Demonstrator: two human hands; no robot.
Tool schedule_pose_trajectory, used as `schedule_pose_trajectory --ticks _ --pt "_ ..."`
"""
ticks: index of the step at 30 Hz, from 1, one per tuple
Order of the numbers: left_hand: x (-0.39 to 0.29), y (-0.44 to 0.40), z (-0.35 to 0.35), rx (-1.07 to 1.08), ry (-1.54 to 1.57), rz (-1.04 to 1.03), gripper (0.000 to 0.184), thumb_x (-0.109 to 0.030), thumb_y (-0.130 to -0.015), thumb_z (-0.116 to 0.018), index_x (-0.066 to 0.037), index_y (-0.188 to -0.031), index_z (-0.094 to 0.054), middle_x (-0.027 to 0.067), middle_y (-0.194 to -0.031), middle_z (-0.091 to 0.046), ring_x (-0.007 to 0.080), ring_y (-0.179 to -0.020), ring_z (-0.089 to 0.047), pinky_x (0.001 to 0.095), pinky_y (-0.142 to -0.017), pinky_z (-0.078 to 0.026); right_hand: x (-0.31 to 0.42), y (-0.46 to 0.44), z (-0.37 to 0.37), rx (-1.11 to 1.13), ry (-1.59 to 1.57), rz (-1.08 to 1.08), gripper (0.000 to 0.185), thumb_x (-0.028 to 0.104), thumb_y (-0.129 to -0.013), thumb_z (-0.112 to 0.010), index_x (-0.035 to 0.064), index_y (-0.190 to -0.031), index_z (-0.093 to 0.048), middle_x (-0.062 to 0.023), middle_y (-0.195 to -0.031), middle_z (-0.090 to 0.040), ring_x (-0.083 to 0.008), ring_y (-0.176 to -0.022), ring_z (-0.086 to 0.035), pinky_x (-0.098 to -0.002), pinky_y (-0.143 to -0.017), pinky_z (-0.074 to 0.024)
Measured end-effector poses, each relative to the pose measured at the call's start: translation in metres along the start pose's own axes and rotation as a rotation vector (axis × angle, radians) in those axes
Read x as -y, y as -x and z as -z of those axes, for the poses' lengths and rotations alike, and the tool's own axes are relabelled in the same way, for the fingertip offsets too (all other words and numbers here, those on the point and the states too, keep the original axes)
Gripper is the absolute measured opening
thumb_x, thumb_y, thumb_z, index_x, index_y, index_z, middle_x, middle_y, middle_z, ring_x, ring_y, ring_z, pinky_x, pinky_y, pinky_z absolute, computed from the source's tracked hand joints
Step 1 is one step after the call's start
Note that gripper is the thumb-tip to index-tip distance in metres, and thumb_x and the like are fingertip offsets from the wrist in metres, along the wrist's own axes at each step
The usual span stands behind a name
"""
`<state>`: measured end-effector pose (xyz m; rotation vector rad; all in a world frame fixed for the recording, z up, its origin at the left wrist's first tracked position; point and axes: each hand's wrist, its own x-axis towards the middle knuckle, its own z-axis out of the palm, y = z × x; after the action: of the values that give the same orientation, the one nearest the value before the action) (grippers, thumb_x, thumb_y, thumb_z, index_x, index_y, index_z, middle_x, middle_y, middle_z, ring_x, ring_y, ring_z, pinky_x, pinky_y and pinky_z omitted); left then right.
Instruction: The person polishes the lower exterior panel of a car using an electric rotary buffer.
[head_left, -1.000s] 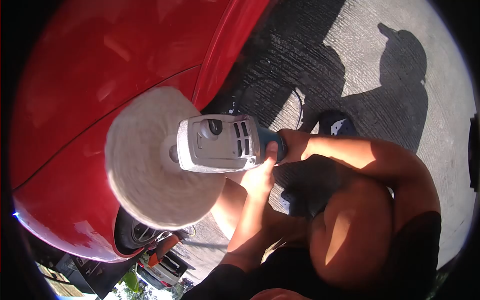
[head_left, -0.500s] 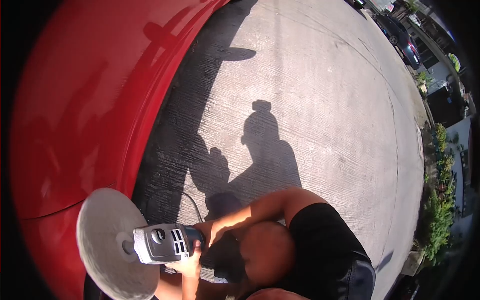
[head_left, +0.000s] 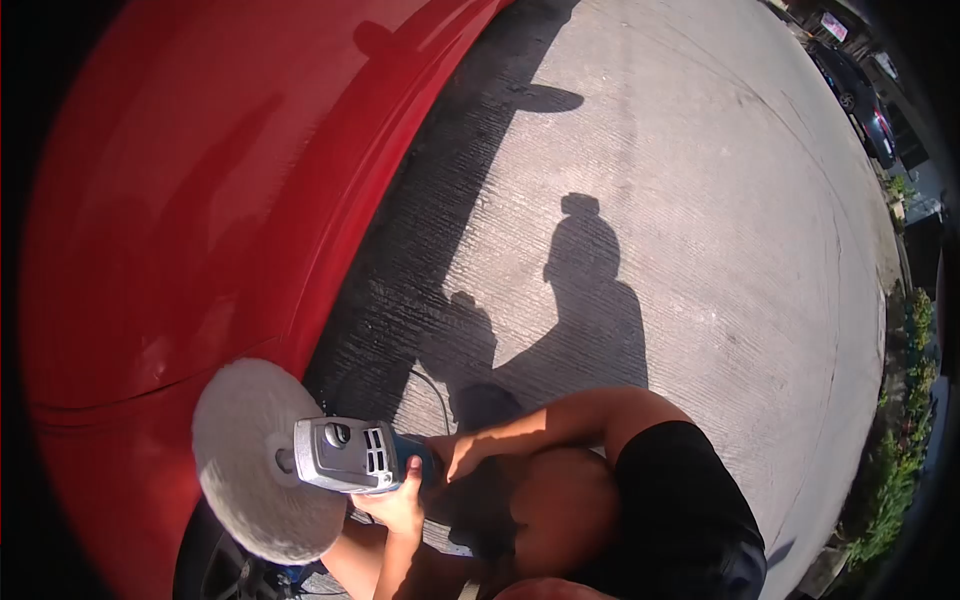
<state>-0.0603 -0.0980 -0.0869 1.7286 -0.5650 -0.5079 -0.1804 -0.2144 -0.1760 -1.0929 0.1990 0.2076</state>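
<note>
Gripping polisher (head_left: 345, 457) two-handed, pad (head_left: 245, 470) partly hiding car (head_left: 200, 240)

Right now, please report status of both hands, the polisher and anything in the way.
Right hand on rear of polisher, left hand gripping its body. White pad by red car, contact unclear. Cable on ground nearby.

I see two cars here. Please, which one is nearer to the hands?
The red car, filling the left side; the dark car stands far off at the upper right.
</note>
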Motion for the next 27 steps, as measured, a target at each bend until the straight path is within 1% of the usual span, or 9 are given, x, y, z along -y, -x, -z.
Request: schedule_pose_trajectory --ticks 2,3,4,5,7,9,10,21,27 --pt "-0.008 0.001 -0.002 0.044 0.063 0.054 0.078 -0.014 -0.068 -0.099 0.007 -0.131 -0.057 0.0150 -0.121 -0.067 0.0239 -0.104 -0.067 0.0397 -0.098 -0.055 -0.019 -0.002 0.004 -0.071 0.109 0.129 0.088 0.023 -0.075 -0.094 0.0036 -0.148 -0.050 -0.0132 -0.134 -0.068 -0.0212 -0.126 -0.062 -0.0392 -0.105 -0.0528" --pt "-0.010 0.004 -0.005 0.019 0.161 0.135 0.075 -0.009 -0.067 -0.099 0.006 -0.129 -0.059 0.0131 -0.119 -0.068 0.0216 -0.103 -0.067 0.0374 -0.097 -0.055 -0.015 0.005 0.006 -0.081 0.237 0.017 0.081 0.029 -0.077 -0.094 0.0029 -0.143 -0.056 -0.0141 -0.131 -0.069 -0.0234 -0.124 -0.065 -0.0390 -0.104 -0.0538" --pt "-0.017 0.004 -0.008 -0.013 0.118 0.050 0.070 -0.005 -0.069 -0.097 0.005 -0.127 -0.061 0.0121 -0.117 -0.069 0.0204 -0.101 -0.067 0.0366 -0.096 -0.055 -0.025 0.003 0.009 0.001 0.195 0.029 0.072 0.032 -0.079 -0.093 0.0027 -0.137 -0.063 -0.0135 -0.129 -0.071 -0.0233 -0.121 -0.066 -0.0386 -0.103 -0.0548" --pt "-0.023 0.007 -0.006 0.004 0.072 0.183 0.064 -0.005 -0.070 -0.097 0.005 -0.125 -0.064 0.0105 -0.114 -0.071 0.0185 -0.100 -0.067 0.0359 -0.095 -0.055 -0.020 0.006 0.005 0.022 0.178 -0.033 0.070 0.032 -0.079 -0.093 0.0030 -0.136 -0.064 -0.0129 -0.129 -0.071 -0.0226 -0.121 -0.067 -0.0385 -0.103 -0.0546" --pt "-0.020 0.008 -0.008 0.035 0.134 0.213 0.059 -0.004 -0.072 -0.095 0.005 -0.123 -0.067 0.0091 -0.113 -0.072 0.0170 -0.100 -0.067 0.0350 -0.095 -0.055 -0.010 0.011 0.000 0.062 0.149 -0.158 0.067 0.032 -0.080 -0.093 0.0037 -0.134 -0.065 -0.0117 -0.128 -0.072 -0.0213 -0.120 -0.067 -0.0385 -0.103 -0.0543" --pt "-0.005 0.011 -0.008 0.009 0.105 0.158 0.056 -0.004 -0.073 -0.095 0.005 -0.121 -0.069 0.0086 -0.112 -0.073 0.0161 -0.099 -0.068 0.0346 -0.095 -0.055 -0.013 0.011 -0.002 0.109 0.120 -0.332 0.072 0.033 -0.077 -0.095 0.0043 -0.136 -0.065 -0.0126 -0.129 -0.072 -0.0222 -0.121 -0.067 -0.0382 -0.102 -0.0544" --pt "-0.017 0.008 -0.015 -0.012 0.107 0.174 0.057 -0.019 -0.070 -0.101 0.005 -0.111 -0.071 0.0098 -0.103 -0.075 0.0177 -0.090 -0.070 0.0360 -0.086 -0.059 -0.003 0.014 0.000 0.148 0.090 -0.357 0.072 0.033 -0.077 -0.095 0.0036 -0.135 -0.065 -0.0127 -0.128 -0.072 -0.0221 -0.120 -0.067 -0.0382 -0.102 -0.0547" --pt "-0.009 0.016 -0.026 0.068 0.316 0.339 0.078 -0.008 -0.071 -0.098 0.003 -0.133 -0.052 0.0120 -0.119 -0.069 0.0195 -0.106 -0.067 0.0361 -0.093 -0.057 0.013 0.035 0.007 0.374 0.090 -0.571 0.072 0.026 -0.077 -0.096 0.0038 -0.137 -0.065 -0.0121 -0.128 -0.073 -0.0230 -0.121 -0.067 -0.0383 -0.105 -0.0526" --pt "0.008 0.004 -0.005 0.299 0.373 0.474 0.074 -0.009 -0.070 -0.092 0.003 -0.134 -0.056 0.0104 -0.122 -0.070 0.0199 -0.109 -0.067 0.0382 -0.100 -0.054 -0.001 0.039 0.010 0.546 0.005 -0.497 0.078 0.029 -0.078 -0.097 0.0051 -0.143 -0.062 -0.0125 -0.140 -0.068 -0.0235 -0.133 -0.061 -0.0394 -0.115 -0.0467"
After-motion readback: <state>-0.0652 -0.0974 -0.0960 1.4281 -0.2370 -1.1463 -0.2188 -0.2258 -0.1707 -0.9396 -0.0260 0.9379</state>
